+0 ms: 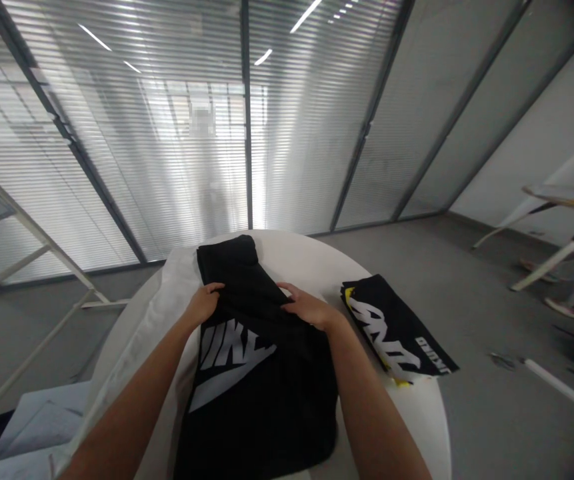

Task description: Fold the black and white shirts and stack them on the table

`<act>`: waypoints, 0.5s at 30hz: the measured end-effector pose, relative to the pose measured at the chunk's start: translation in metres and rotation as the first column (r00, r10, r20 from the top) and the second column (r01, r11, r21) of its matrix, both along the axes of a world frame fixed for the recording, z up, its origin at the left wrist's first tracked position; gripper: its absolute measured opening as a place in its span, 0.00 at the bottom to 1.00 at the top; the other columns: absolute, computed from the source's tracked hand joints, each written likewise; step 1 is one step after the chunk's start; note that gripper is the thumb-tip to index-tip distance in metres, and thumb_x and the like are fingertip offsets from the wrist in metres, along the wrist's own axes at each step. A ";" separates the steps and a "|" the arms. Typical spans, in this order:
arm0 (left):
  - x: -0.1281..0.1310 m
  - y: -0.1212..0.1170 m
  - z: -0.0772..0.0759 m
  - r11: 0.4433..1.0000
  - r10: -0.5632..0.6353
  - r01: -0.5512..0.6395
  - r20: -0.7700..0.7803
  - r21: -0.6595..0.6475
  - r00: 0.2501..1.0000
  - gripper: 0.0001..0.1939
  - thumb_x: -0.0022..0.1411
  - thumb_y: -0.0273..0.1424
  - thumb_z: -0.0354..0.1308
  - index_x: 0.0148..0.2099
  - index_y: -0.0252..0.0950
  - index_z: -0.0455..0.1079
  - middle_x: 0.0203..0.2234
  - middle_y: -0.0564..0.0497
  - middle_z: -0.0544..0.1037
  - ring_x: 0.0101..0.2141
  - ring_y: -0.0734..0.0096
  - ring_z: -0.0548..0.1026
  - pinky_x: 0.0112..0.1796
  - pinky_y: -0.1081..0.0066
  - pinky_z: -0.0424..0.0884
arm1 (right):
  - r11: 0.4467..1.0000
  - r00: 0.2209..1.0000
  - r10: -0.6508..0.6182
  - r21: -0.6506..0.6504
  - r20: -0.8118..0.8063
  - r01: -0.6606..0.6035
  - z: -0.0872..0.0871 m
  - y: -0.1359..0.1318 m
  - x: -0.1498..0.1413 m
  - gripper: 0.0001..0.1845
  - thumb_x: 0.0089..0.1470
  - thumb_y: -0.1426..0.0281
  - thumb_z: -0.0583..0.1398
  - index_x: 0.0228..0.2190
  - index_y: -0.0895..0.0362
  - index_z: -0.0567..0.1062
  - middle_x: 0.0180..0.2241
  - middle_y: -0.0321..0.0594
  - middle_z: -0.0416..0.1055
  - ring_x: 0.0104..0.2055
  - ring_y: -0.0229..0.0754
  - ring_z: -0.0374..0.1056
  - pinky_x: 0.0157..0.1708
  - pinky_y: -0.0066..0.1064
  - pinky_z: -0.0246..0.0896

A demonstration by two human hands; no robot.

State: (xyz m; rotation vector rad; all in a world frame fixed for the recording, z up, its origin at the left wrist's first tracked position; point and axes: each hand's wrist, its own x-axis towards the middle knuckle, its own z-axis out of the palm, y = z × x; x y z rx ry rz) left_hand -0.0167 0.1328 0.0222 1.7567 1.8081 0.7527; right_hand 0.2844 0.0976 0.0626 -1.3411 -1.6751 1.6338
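A black T-shirt with a large white logo lies on a round white table, its far part folded into a narrow strip. My left hand pinches the shirt's left edge, thumb on top of the cloth. My right hand rests on the shirt's right side with its fingers curled over a fold of the fabric. Both forearms reach in from the bottom of the view.
A folded black garment with white lettering and yellow trim lies at the table's right edge. A white cloth hangs over the left side. Glass walls with blinds stand behind. A white frame is at left; another table at far right.
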 end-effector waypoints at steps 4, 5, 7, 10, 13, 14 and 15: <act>-0.010 -0.004 -0.011 1.000 0.025 -0.026 -0.050 -0.017 0.998 0.23 0.59 0.24 0.46 0.55 0.30 0.72 0.49 0.43 0.77 0.50 0.61 0.74 0.52 0.65 0.67 | 0.982 0.946 0.187 -0.031 0.266 -0.186 0.002 -0.005 -0.001 0.48 0.50 0.67 0.62 0.66 0.49 0.46 0.45 0.45 0.74 0.22 0.34 0.66 0.19 0.24 0.59; -0.014 -0.005 -0.013 0.999 0.030 -0.031 -0.049 -0.027 0.998 0.23 0.59 0.24 0.46 0.55 0.31 0.72 0.49 0.43 0.77 0.50 0.61 0.74 0.52 0.64 0.67 | 0.975 0.929 0.219 -0.046 0.298 -0.215 0.002 -0.007 -0.002 0.50 0.50 0.66 0.62 0.67 0.48 0.43 0.46 0.46 0.74 0.22 0.33 0.66 0.19 0.24 0.59; -0.019 -0.007 -0.016 0.999 0.026 -0.028 -0.042 -0.042 0.999 0.23 0.60 0.24 0.47 0.56 0.31 0.71 0.49 0.44 0.77 0.49 0.61 0.74 0.52 0.65 0.68 | 0.963 0.905 0.267 -0.046 0.332 -0.267 0.002 -0.009 -0.004 0.52 0.49 0.65 0.62 0.67 0.46 0.40 0.47 0.46 0.73 0.22 0.33 0.66 0.20 0.24 0.60; -0.020 -0.011 -0.022 1.000 0.025 -0.026 -0.097 -0.002 0.995 0.23 0.62 0.26 0.46 0.56 0.32 0.71 0.50 0.43 0.76 0.51 0.61 0.73 0.54 0.65 0.65 | 0.929 0.880 0.321 0.065 0.351 -0.365 -0.004 -0.008 -0.013 0.50 0.45 0.66 0.64 0.66 0.48 0.50 0.50 0.45 0.72 0.28 0.37 0.69 0.26 0.27 0.64; -0.014 -0.016 -0.027 0.995 0.070 -0.054 -0.198 0.086 0.978 0.23 0.64 0.27 0.43 0.57 0.34 0.71 0.49 0.42 0.75 0.51 0.61 0.73 0.54 0.63 0.65 | 0.851 0.853 0.402 0.207 0.332 -0.482 -0.015 -0.005 -0.027 0.38 0.42 0.71 0.64 0.57 0.54 0.67 0.47 0.42 0.74 0.38 0.43 0.71 0.36 0.30 0.65; -0.011 -0.018 -0.028 0.992 0.086 -0.062 -0.225 0.108 0.971 0.23 0.65 0.27 0.42 0.57 0.34 0.70 0.48 0.42 0.75 0.49 0.61 0.74 0.53 0.63 0.66 | 0.823 0.835 0.441 0.223 0.330 -0.523 -0.018 -0.004 -0.032 0.33 0.42 0.72 0.63 0.53 0.56 0.70 0.45 0.42 0.75 0.40 0.44 0.71 0.38 0.30 0.65; -0.008 -0.020 -0.029 0.990 0.096 -0.066 -0.249 0.126 0.964 0.24 0.65 0.27 0.41 0.57 0.35 0.70 0.48 0.42 0.75 0.48 0.62 0.74 0.52 0.64 0.67 | 0.800 0.816 0.472 0.227 0.334 -0.555 -0.021 -0.004 -0.037 0.30 0.42 0.73 0.62 0.51 0.57 0.72 0.43 0.41 0.75 0.41 0.45 0.71 0.39 0.31 0.65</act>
